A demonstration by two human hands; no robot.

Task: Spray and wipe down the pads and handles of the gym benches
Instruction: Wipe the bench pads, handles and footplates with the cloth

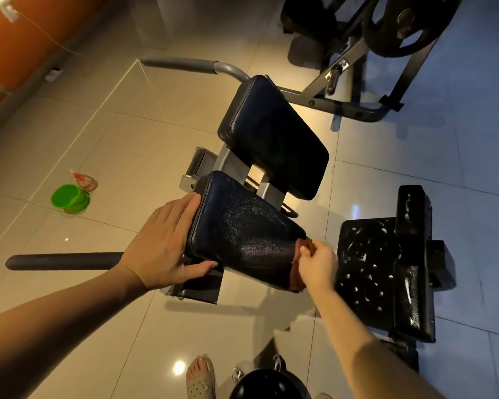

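The left grip (162, 243), a bare hand, is spread wide at the near left corner of the near pad (242, 234). Its straight fingers press against the pad's left side and the thumb lies along the near edge. The right grip (319, 263) is curled tightly around a brown cloth (298, 282), holding it against the right end of the same pad.

This dark, cracked pad sits just in front of a second pad (274, 136) on the same grey frame. One padded handle (61, 262) sticks out to the left behind the left wrist, and another handle (179, 63) shows beyond the far pad.

On the tiled floor (127, 139), well to the left, a spray bottle (85, 181) stands touching a green bucket (69, 198). A black perforated plate (369, 269) lies to the right of the pad. A weight plate (401, 27) hangs on a rack at the top right, and a sandalled foot (199, 378) shows at the bottom.
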